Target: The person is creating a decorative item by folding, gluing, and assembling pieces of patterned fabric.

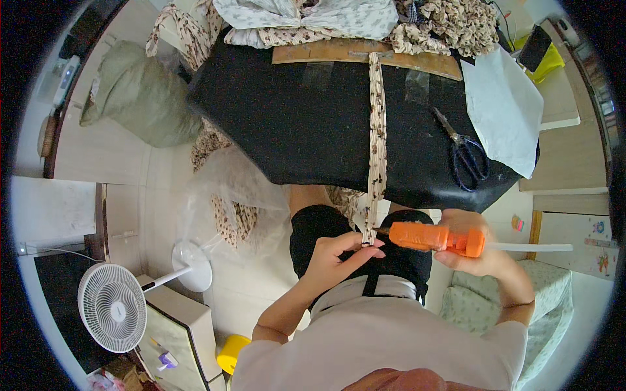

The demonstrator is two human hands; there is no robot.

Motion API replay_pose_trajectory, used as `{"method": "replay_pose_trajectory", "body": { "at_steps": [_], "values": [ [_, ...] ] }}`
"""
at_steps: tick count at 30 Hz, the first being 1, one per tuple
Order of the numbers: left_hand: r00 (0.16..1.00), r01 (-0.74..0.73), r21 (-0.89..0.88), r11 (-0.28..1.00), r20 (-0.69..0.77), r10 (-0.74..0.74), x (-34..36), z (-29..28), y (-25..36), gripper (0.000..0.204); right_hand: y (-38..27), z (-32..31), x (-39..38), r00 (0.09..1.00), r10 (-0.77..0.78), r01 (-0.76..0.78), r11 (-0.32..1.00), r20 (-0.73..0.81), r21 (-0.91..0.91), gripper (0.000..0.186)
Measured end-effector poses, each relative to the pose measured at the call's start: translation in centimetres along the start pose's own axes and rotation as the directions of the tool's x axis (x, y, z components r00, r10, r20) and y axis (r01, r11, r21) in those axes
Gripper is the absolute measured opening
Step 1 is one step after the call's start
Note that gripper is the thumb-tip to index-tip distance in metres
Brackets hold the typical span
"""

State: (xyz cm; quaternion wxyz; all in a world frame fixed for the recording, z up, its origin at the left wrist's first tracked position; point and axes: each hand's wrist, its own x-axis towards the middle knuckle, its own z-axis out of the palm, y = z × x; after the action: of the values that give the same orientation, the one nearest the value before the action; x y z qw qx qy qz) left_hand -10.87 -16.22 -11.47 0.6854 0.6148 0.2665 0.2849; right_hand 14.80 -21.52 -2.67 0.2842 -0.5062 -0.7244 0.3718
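A long cream strip of fabric with dark print [377, 137] runs from the wooden board [319, 52] at the far side of the black table, over its near edge and down to my lap. My left hand [336, 257] pinches the strip's near end between thumb and fingers. Wrapped round an orange hot glue gun [420, 235], my right hand [479, 238] keeps it level, its dark nozzle pointing left at the strip, just above the pinched end. A white glue stick [531, 247] sticks out behind the gun. Whether the nozzle touches the fabric I cannot tell.
Dark-handled scissors [468, 159] lie on the black table [293, 124], beside a white sheet [502, 107]. Bundled printed fabric [456, 26] is heaped at the far edge. A clear plastic bag [251, 189] with fabric stands on the floor at left, near a white fan [114, 309].
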Motion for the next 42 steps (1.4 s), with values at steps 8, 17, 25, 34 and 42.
{"method": "replay_pose_trajectory", "body": {
  "at_steps": [8, 17, 25, 34, 42],
  "values": [
    [1.0, 0.007, -0.018, 1.0, 0.014, -0.007, 0.2, -0.2, 0.5, 0.014, -0.6, 0.0, -0.3, 0.919, 0.391, -0.348, 0.743, 0.051, 0.571, 0.028],
    [0.998, 0.037, -0.038, 0.999, 0.048, -0.035, 0.0, -0.7, 1.1, 0.016, 1.0, -5.1, 9.2, 0.826, 0.471, -0.266, 0.81, -0.309, 0.523, 0.045],
    [0.998, 0.056, -0.044, 0.997, 0.044, -0.054, -0.2, -0.6, 0.9, 0.015, 3.8, -7.0, 14.5, 0.838, 0.297, -0.287, 0.953, -0.457, 0.094, 0.037],
    [0.998, 0.033, -0.023, 0.999, 0.047, -0.032, -0.1, -0.7, 0.6, 0.016, 6.0, -7.5, 15.7, 0.855, 0.272, -0.312, 0.95, -0.442, -0.017, 0.041],
    [0.999, 0.02, -0.053, 0.998, 0.037, -0.018, -0.2, -0.7, 0.5, 0.015, 3.9, -6.8, 13.5, 0.845, 0.401, -0.387, 0.915, -0.354, 0.114, 0.03]
  ]
}}
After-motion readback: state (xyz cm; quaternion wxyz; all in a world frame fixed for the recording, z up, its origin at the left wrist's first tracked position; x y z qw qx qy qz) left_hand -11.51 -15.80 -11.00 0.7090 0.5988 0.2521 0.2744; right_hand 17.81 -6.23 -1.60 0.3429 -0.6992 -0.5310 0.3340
